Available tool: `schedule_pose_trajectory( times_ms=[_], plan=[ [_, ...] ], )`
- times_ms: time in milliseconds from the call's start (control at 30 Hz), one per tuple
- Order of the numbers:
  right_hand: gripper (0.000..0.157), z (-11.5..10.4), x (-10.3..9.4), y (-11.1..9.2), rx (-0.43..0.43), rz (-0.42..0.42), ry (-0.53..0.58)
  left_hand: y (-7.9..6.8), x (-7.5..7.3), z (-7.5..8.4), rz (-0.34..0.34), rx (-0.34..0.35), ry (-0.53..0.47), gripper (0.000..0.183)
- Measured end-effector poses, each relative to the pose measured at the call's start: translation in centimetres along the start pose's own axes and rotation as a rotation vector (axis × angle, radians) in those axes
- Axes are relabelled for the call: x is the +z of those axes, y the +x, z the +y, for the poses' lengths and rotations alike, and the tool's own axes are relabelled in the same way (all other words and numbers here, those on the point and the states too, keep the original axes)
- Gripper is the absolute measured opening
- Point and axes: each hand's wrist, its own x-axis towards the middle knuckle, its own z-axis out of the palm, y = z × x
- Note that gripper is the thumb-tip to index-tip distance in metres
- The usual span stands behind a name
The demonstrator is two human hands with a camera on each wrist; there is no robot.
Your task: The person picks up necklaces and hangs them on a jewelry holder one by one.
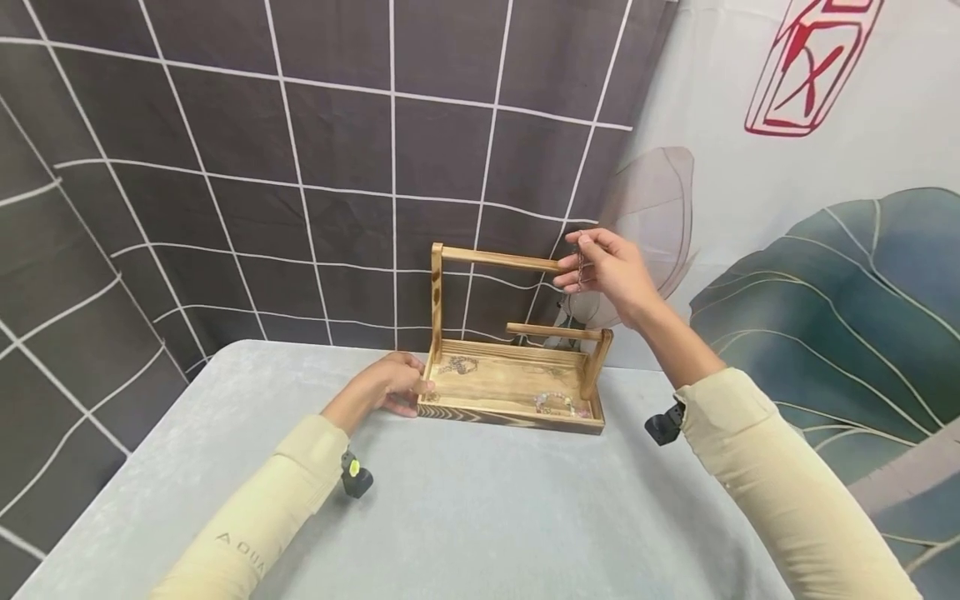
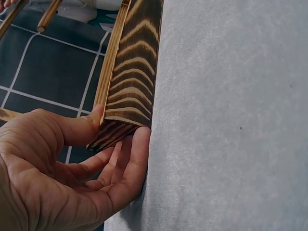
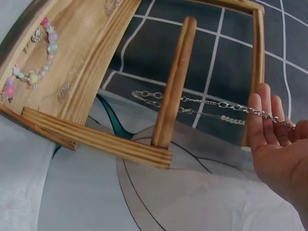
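Observation:
A wooden jewelry stand [image 1: 517,385] with a shallow tray base stands on the table, carrying a tall upper bar [image 1: 495,259] and a shorter lower bar [image 1: 551,331]. At the tray's left end, my left hand [image 1: 393,385] grips the corner, thumb over the rim and fingers against the end wall. My right hand [image 1: 611,271] is raised by the upper bar's right end and pinches a silver chain necklace [image 3: 226,105]. From the hand the necklace stretches in a loop to the lower bar, one strand on each side of it; the pinching fingertips are partly cut off in the right wrist view.
Inside the tray lie a pastel bead bracelet [image 3: 53,48] at the right and a silver-coloured chain [image 1: 459,365] at the left rear. A dark gridded cloth [image 1: 337,150] hangs close behind the stand. The table [image 1: 465,508] has a pale grey cover.

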Motion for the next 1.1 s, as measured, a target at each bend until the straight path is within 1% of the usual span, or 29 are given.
schedule_pose_trajectory(
  times_ms=[167,300,400,567,767,900,1100],
  plan=[
    [0.035,0.4,0.4,0.0,0.011,-0.011,-0.007,0.2,0.2,0.3,0.003,0.0,0.011,0.053],
    [0.041,0.6,0.9,0.0,0.017,-0.029,-0.035,0.5,0.3,0.3,0.003,-0.007,0.01,0.051],
    [0.046,0.6,1.4,0.0,0.019,-0.035,-0.054,0.5,0.2,0.3,0.002,-0.006,0.009,0.05],
    [0.047,0.7,2.4,0.2,0.03,-0.035,-0.048,0.4,0.2,0.3,-0.002,-0.009,0.008,0.05],
    [0.045,1.0,3.6,0.4,0.044,-0.053,-0.016,0.5,0.2,0.2,-0.005,-0.013,0.004,0.049],
    [0.04,1.3,4.4,0.6,0.05,-0.054,-0.015,0.5,0.2,0.2,-0.008,-0.011,0.003,0.049],
    [0.039,1.6,5.8,1.0,0.066,-0.096,-0.007,0.3,0.0,0.1,-0.007,-0.015,0.003,0.05]
  ],
)
